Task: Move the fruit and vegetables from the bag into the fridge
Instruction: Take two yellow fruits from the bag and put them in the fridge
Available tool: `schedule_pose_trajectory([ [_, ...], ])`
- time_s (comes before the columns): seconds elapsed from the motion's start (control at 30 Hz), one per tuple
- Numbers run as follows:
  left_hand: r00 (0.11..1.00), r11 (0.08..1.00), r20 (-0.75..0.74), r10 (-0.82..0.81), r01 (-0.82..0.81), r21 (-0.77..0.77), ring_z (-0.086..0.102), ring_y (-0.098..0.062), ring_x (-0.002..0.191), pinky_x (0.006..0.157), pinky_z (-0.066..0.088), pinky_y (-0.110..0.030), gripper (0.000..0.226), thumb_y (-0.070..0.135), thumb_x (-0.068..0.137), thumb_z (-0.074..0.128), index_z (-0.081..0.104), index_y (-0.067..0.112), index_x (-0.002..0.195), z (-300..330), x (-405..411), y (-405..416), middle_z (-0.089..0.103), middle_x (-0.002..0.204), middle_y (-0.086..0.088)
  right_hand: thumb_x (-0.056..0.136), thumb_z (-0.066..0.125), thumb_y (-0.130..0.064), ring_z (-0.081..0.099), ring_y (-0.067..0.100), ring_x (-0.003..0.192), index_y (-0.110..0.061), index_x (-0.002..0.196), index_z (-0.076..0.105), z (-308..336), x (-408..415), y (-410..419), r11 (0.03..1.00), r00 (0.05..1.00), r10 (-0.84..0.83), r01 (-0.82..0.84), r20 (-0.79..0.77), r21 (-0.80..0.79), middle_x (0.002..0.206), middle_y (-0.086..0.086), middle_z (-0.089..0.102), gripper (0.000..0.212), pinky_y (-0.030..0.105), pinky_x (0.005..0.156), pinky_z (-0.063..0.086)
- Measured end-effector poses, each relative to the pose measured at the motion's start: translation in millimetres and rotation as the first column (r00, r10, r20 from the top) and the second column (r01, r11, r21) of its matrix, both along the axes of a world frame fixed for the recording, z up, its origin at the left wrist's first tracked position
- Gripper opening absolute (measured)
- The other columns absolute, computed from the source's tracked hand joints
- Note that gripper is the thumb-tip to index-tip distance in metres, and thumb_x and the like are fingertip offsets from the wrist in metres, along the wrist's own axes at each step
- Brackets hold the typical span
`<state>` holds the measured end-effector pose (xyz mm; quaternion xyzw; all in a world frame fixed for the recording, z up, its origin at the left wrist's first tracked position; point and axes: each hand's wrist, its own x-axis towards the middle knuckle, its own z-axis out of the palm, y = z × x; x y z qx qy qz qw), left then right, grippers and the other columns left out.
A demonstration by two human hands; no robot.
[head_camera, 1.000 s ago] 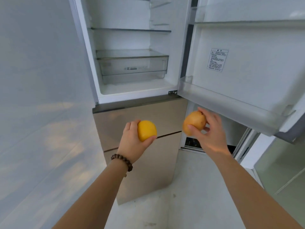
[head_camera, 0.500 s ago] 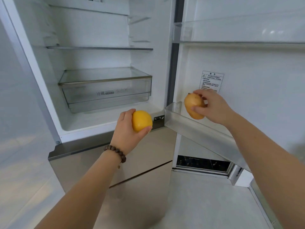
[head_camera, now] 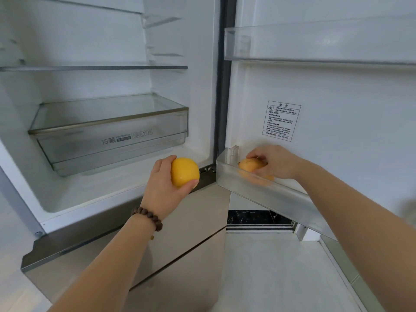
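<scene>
While my right hand pinches the brownish fruit low inside the bottom door bin so it cannot roll, my left hand cups the orange before the open fridge, ready.

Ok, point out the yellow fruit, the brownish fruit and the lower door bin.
yellow fruit [head_camera: 185,172], head view, middle of its skin.
brownish fruit [head_camera: 248,165], head view, top above the bin wall.
lower door bin [head_camera: 227,176], head view, clear front wall.
</scene>
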<state>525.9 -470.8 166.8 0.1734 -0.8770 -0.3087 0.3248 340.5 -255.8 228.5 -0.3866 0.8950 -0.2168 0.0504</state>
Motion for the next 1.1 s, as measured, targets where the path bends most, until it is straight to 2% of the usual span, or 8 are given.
schedule_pose_trajectory([
  [0.17,1.0,0.999,0.001,-0.028,0.028,0.015,0.042,-0.019,0.12,0.094,0.033,-0.023,0.079,0.04,0.073,0.075,0.035,0.018,0.138,-5,-6,-5,0.038,0.135,-0.003,0.079,0.071,-0.021,0.052,0.018,0.116,-0.021,0.131,0.052,-3,3,-4,0.998,0.999,0.019,-0.017,-0.051,0.054,0.13,0.003,0.055,0.055,0.022,0.095,0.037],
  [0.27,0.999,0.999,0.002,-0.033,0.033,0.013,0.042,-0.019,0.12,0.094,0.032,-0.023,0.079,0.04,0.073,0.075,0.035,0.018,0.138,-7,-7,-8,0.039,0.135,-0.003,0.076,0.074,-0.024,0.048,0.016,0.124,-0.022,0.134,0.047,1,5,-2,1.0,1.0,0.025,-0.025,-0.003,-0.016,0.134,0.003,0.052,0.064,0.026,0.101,0.037],
  [0.37,1.0,1.0,0.001,-0.031,0.031,0.004,0.042,-0.02,0.121,0.094,0.032,-0.023,0.08,0.04,0.073,0.075,0.035,0.017,0.138,-6,-8,-11,0.039,0.136,-0.004,0.076,0.074,-0.031,0.046,0.014,0.125,-0.025,0.134,0.047,8,8,-3,0.997,0.997,0.051,-0.055,-0.066,-0.062,0.134,-0.001,0.052,0.065,0.033,0.106,0.037],
  [0.47,1.0,1.0,-0.012,-0.027,0.027,-0.009,0.043,-0.02,0.12,0.094,0.033,-0.023,0.08,0.041,0.072,0.075,0.036,0.017,0.138,-4,-11,-15,0.04,0.135,-0.004,0.076,0.073,-0.035,0.044,0.013,0.126,-0.025,0.134,0.048,15,14,-11,0.984,0.989,0.068,-0.088,-0.13,-0.158,0.136,-0.001,0.051,0.064,0.031,0.108,0.034],
  [0.7,0.998,0.998,-0.042,0.041,-0.042,-0.036,0.045,-0.019,0.119,0.096,0.035,-0.024,0.08,0.041,0.072,0.076,0.037,0.015,0.137,7,-1,-36,0.042,0.133,-0.003,0.082,0.066,-0.038,0.04,0.009,0.129,-0.026,0.137,0.043,22,35,-56,0.94,0.968,0.165,-0.211,-0.187,-0.266,0.141,-0.006,0.045,0.061,0.022,0.107,0.03],
  [0.93,0.981,0.981,-0.049,0.188,-0.19,-0.046,0.046,-0.02,0.116,0.093,0.035,-0.022,0.079,0.041,0.071,0.077,0.039,0.017,0.136,12,27,-67,0.044,0.131,-0.003,0.084,0.064,-0.036,0.041,0.011,0.127,-0.021,0.136,0.045,11,54,-132,0.9,0.941,0.274,-0.324,-0.2,-0.293,0.139,-0.002,0.047,0.057,0.007,0.094,0.02],
  [1.0,0.97,0.97,-0.055,0.237,-0.239,-0.041,0.046,-0.019,0.117,0.093,0.033,-0.021,0.079,0.041,0.071,0.077,0.039,0.016,0.136,12,33,-75,0.044,0.131,-0.003,0.085,0.063,-0.036,0.043,0.014,0.127,-0.019,0.134,0.047,2,58,-158,0.89,0.947,0.274,-0.316,-0.168,-0.329,0.138,0.0,0.049,0.055,0.012,0.097,0.024],
  [1.1,0.951,0.953,-0.072,0.3,-0.302,-0.016,0.045,-0.018,0.118,0.093,0.033,-0.021,0.079,0.042,0.07,0.077,0.039,0.016,0.135,13,42,-87,0.044,0.132,-0.002,0.084,0.062,-0.04,0.046,0.018,0.126,-0.016,0.133,0.048,-16,65,-200,0.873,0.962,0.265,-0.268,-0.064,-0.407,0.138,0.003,0.05,0.056,0.026,0.104,0.031],
])
